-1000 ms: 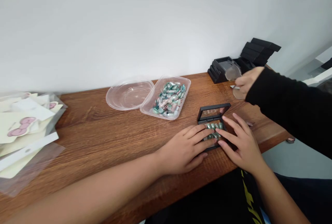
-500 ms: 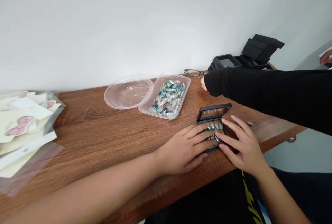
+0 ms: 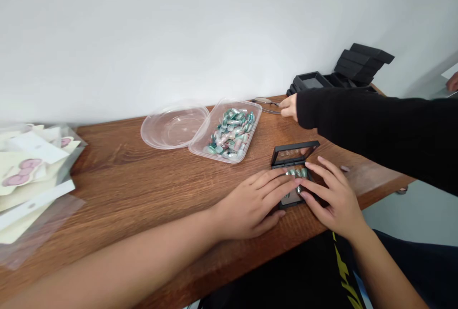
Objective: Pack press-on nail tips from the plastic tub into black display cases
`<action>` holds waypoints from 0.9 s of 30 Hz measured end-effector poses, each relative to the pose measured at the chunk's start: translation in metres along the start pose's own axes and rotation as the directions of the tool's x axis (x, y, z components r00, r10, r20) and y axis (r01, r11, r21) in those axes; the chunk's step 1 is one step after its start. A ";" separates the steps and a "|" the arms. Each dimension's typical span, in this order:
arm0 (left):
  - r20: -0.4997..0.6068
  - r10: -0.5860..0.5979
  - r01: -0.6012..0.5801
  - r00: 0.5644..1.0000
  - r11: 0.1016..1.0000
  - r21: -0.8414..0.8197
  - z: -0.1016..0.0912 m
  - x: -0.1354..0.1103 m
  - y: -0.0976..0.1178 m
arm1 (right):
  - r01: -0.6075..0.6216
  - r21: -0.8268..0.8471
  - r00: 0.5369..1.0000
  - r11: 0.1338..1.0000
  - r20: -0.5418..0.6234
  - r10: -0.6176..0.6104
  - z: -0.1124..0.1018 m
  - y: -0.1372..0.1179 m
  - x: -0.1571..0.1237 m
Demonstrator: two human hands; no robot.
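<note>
A small black display box [image 3: 292, 153] stands open on the wooden table [image 3: 143, 189], its lid tilted up and a row of green-silver press-on nails [image 3: 296, 173] inside. My left hand [image 3: 252, 204] lies flat on the box's left side, fingers stretched out onto the nails. On the box's right side rests my right hand [image 3: 331, 197], fingers spread, fingertips touching the nails. Neither hand grips anything.
A clear plastic tub [image 3: 229, 131] of loose green, silver and pink nails sits behind, its lid [image 3: 174, 126] beside it. Another person's black-sleeved arm [image 3: 375, 122] reaches across to glasses [image 3: 266, 102] by the wall. Black boxes [image 3: 343, 72] are stacked at back right. Bagged cards [image 3: 28, 175] lie at left.
The other person's arm swung from the black boxes leftward across the table to the glasses. My hands stayed on the box with only slight finger shifts.
</note>
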State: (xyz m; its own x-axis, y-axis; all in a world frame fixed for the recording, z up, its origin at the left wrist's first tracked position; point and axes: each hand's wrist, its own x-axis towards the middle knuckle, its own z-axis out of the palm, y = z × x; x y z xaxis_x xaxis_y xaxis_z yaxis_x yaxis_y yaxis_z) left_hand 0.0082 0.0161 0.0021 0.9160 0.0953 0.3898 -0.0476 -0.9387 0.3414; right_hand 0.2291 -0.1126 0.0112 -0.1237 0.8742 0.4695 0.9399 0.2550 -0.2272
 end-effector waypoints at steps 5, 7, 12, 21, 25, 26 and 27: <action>0.020 -0.033 0.033 0.999 0.999 0.014 0.001 -0.001 0.000 | -0.033 0.029 0.999 0.999 -0.002 0.033 0.004 -0.002 0.002; 0.025 -0.045 0.045 0.999 0.999 0.024 0.001 -0.001 0.000 | -0.021 0.031 1.000 0.999 0.000 0.021 0.005 -0.004 0.003; -0.028 -0.092 0.093 0.995 0.995 0.027 -0.001 0.000 0.002 | 0.026 0.025 0.999 0.999 0.030 -0.027 0.006 -0.005 0.004; -0.079 -0.056 0.063 0.995 0.993 0.095 -0.001 0.000 0.002 | 0.042 0.018 0.998 0.999 0.038 -0.043 0.005 -0.005 0.002; -0.091 -0.011 0.023 0.996 0.990 0.140 -0.001 0.000 0.002 | 0.057 0.018 0.996 0.998 0.070 -0.058 0.004 -0.006 0.003; -0.096 -0.007 0.021 0.995 0.988 0.151 -0.001 -0.001 0.002 | 0.059 0.020 0.995 0.998 0.078 -0.061 0.003 -0.006 0.003; -0.103 -0.001 0.018 0.995 0.987 0.161 -0.001 -0.001 0.003 | 0.060 0.023 0.995 0.998 0.082 -0.062 0.003 -0.005 0.003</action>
State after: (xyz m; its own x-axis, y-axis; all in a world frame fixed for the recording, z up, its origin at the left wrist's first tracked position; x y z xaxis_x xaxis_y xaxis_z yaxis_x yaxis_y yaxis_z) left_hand 0.0070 0.0138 0.0033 0.8703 0.1302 0.4751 0.0338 -0.9780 0.2060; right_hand 0.2226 -0.1097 0.0113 -0.2072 0.8877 0.4112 0.9232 0.3165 -0.2181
